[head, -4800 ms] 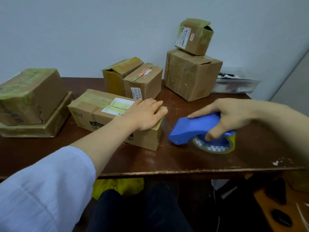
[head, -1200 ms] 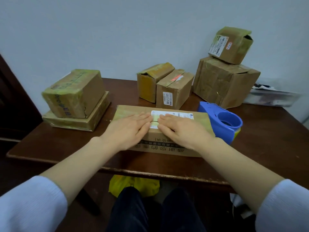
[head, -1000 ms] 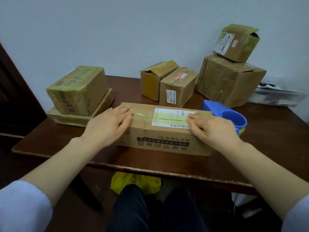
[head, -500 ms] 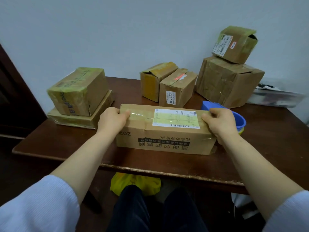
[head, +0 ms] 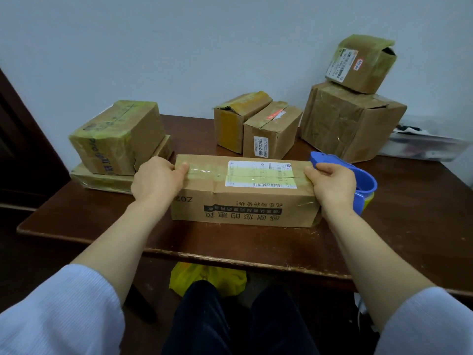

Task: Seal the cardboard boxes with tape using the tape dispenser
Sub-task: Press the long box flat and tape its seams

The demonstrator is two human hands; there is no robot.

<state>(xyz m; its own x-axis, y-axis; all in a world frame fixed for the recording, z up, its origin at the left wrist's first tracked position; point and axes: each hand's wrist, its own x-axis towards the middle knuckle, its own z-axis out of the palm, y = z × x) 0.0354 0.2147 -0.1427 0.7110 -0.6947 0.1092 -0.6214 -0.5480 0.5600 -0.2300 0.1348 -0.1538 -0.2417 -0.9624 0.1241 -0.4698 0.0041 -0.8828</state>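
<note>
After smoothing the tape (head: 202, 171) outward, the left hand (head: 156, 181) and right hand (head: 332, 184) now clasp the box (head: 245, 203) ends, so it seems sealed.

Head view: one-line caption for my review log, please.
Left hand and right hand grip the ends of a taped cardboard box on the table; tape dispenser rests beside it.

Bare counter (head: 414, 213) lies open at 6 o'clock of the long box (head: 243, 193) along the front edge, at 8 o'clock, and widest at 4 o'clock. The left hand (head: 156, 180) grips the box's 9 o'clock end and the right hand (head: 332, 185) its 3 o'clock end, with the tape dispenser (head: 363, 180) just beside that hand. A low stack of 2 boxes (head: 117, 139) blocks 10 o'clock. A pair of boxes (head: 256, 126) leaves a narrow gap at 12 o'clock. A taller stack (head: 350, 121) and a clear tray (head: 422, 147) close 1 to 2 o'clock.
</note>
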